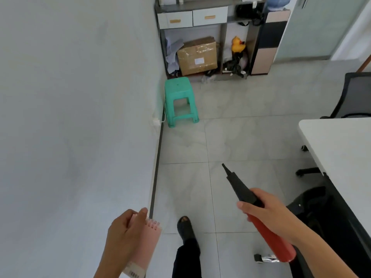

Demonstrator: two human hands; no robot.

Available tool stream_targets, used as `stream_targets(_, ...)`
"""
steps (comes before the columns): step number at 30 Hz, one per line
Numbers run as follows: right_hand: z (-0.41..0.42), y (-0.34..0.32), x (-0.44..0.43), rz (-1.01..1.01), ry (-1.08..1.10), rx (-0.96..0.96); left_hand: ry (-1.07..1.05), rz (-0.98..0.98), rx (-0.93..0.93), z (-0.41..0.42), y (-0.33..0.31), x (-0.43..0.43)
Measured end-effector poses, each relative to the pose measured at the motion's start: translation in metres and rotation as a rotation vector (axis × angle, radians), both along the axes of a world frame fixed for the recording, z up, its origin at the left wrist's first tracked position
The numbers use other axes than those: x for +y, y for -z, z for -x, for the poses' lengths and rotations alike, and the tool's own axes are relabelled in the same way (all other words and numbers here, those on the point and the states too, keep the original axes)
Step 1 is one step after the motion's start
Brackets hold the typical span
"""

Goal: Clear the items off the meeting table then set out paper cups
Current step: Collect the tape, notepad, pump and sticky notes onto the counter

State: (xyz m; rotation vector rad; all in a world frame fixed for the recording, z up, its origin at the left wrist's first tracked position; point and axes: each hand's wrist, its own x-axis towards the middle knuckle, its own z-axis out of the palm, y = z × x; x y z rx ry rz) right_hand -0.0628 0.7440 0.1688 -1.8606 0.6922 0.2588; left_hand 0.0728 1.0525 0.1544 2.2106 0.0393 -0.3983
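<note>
Risk: pink spiral-bound paper notebook, only pinched at its top edge by left hand, could slip while walking. Right hand, palm down, wraps mid-body of red-and-black hand pump, nozzle forward. White meeting table lies right, well apart from the far shelf.

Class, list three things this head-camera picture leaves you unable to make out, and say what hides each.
- Table: the right edge of the head view cuts it off, so whether anything remains on it is unknown.
- Notebook: the left hand covers part of it; its barcode label is too small to read.
- Box label: too small to read.
</note>
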Motion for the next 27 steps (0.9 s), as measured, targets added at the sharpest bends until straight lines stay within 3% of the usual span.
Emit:
stream_targets(7, -0.155, 0.013, -0.084, -0.008, 0.023, 0.091, 0.070, 0.011, -0.020, -0.191, 0.004, -0.104)
stream_targets(16, -0.310, 0.002, -0.214, 0.019, 0.256, 0.037, 0.303, 0.016, -0.028, -0.402, -0.019, -0.283)
stream_targets(20, -0.377, 0.025, -0.292, 0.004, 0.217, 0.107, 0.312, 0.009, 0.008, -0.476, -0.001, -0.364)
stream_targets(27, -0.531, 0.014, -0.455, 0.022, 0.226, 0.042, 0.310, -0.023, -0.038, -0.611, -0.018, -0.504)
